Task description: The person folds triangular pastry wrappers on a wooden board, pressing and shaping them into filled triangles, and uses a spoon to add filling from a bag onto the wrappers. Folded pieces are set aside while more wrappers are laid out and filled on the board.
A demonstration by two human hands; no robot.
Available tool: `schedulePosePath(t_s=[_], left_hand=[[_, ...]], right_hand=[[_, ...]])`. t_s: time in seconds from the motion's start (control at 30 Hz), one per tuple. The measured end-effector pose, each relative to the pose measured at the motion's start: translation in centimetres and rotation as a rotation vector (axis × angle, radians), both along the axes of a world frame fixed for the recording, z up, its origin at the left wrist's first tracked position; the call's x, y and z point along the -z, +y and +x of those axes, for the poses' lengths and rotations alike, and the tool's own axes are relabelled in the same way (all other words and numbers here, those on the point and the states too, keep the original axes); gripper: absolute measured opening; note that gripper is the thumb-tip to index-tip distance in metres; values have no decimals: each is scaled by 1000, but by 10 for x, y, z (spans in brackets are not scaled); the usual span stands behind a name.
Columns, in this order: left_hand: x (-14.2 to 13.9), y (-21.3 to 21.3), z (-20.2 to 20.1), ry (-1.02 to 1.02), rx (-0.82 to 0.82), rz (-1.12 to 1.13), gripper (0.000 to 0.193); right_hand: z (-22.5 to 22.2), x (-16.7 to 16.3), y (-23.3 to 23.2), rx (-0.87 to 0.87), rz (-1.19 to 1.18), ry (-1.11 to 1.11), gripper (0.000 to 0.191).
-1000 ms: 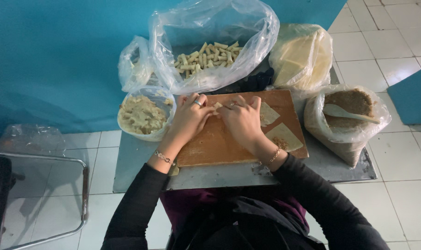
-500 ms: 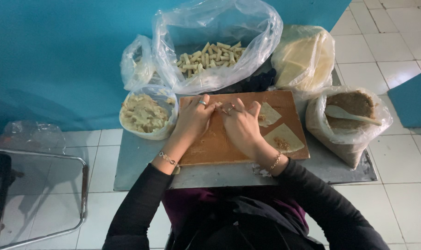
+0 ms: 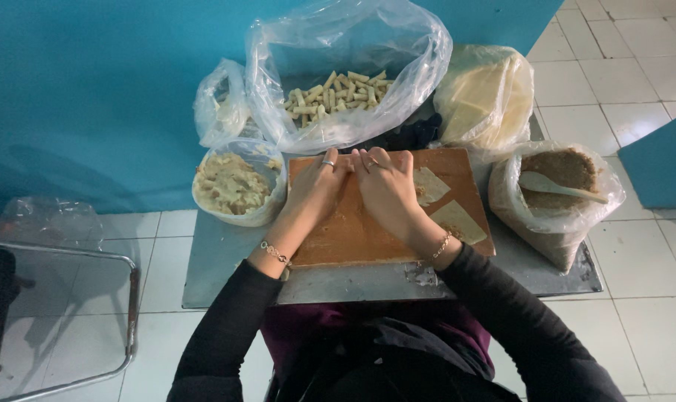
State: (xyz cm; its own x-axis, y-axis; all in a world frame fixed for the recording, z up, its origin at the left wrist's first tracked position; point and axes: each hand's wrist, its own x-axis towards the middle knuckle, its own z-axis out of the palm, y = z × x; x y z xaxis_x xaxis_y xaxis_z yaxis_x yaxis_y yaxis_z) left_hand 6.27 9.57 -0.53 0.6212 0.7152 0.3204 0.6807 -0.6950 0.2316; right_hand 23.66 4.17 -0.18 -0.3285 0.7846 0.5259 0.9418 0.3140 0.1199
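My left hand and my right hand lie side by side, palms down, near the far edge of a wooden board. Their fingers press flat on something under them that is hidden from view. Two thin pale wrapper pieces lie on the board just right of my right hand. A bowl of pale filling in a plastic bag sits left of the board.
A large clear bag with several finished rolls stands behind the board. A bag of stacked wrappers is at the back right. A bag of brown crumbs with a spoon sits right. A glass side table stands at the left.
Both hands have slid forward along the board toward its far edge, staying together with fingers flat.
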Motion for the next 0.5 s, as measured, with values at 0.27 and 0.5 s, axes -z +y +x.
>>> schedulePosePath(t_s=[0.27, 0.5], left_hand=[[-1, -1, 6, -41, -102, 196, 22], [-5, 4, 13, -9, -52, 287, 22]], right_hand=[[-2, 1, 5, 22, -61, -27, 39], [14, -8, 15, -66, -63, 34, 43]])
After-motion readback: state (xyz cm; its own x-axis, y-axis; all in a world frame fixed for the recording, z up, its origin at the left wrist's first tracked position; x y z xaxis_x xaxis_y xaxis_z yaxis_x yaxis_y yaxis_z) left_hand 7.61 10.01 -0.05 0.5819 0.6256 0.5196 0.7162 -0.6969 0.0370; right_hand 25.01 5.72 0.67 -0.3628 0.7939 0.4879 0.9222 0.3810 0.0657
